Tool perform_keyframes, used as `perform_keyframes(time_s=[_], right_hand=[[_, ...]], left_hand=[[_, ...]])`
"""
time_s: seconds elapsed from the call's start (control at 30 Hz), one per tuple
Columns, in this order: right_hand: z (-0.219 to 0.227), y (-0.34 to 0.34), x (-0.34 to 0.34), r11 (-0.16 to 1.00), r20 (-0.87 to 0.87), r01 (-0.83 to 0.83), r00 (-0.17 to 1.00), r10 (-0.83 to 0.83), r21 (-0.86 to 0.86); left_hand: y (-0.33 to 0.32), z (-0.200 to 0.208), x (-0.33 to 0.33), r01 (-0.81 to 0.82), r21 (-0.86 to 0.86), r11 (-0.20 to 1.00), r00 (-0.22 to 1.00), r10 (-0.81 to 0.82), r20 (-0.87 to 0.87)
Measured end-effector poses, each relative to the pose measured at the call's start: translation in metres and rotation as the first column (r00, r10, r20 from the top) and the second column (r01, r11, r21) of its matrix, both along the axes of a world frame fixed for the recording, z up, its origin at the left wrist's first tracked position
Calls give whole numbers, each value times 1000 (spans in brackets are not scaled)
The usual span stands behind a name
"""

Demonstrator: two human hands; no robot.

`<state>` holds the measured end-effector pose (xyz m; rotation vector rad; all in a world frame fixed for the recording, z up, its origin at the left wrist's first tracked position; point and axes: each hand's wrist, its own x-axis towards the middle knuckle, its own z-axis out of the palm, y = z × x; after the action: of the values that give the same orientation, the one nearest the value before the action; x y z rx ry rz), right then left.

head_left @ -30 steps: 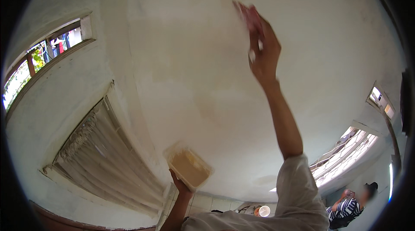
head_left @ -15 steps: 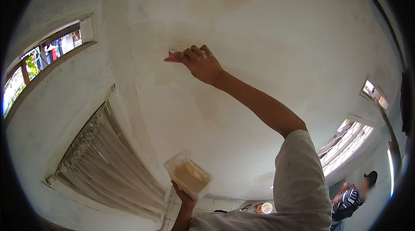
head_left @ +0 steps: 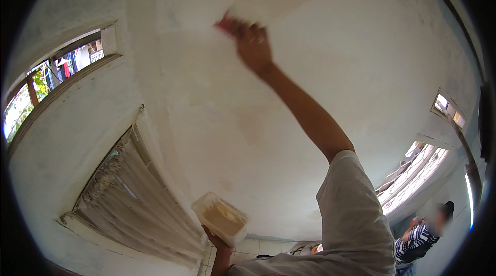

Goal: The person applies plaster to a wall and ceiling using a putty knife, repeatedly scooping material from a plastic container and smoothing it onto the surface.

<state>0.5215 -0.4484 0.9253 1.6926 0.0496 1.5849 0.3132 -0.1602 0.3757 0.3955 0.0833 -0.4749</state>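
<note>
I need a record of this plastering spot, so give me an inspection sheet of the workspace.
Surface: pale ceiling, patchy, uneven tone.
Job's things: red-handled tool, blurred, pressed to the ceiling; clear plastic tub with pale yellowish paste.
Clutter: nothing seen.
Hands: right hand raised overhead, gripping the tool; left hand holds the tub from below.
Cables: nothing seen.
Surroundings: high window on the left, curtain beneath, barred window on the right, another person in a striped shirt at lower right.

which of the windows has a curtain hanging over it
The low window at lower left, beside the left hand holding the tub. Pale pleated curtain covers it; the upper-left window and right-side windows are bare.
</note>
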Motion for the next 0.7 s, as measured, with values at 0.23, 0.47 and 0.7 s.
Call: perform_keyframes(time_s=[0.23, 0.47, 0.7], right_hand=[[-63, 48, -1, 965, -505, -219, 822, 264, 146], [132, 2, -49, 935, 191, -324, 936, 294, 147], [60, 11, 22, 978, 17, -18, 1000, 22, -206]], left_hand=[[6, -10, -8, -8, 34, 999, 999, 9, -48], [10, 11, -12, -21, -52, 998, 1000, 22, 10], [11, 16, -13, -91, 10, 996, 996, 91, -24]])
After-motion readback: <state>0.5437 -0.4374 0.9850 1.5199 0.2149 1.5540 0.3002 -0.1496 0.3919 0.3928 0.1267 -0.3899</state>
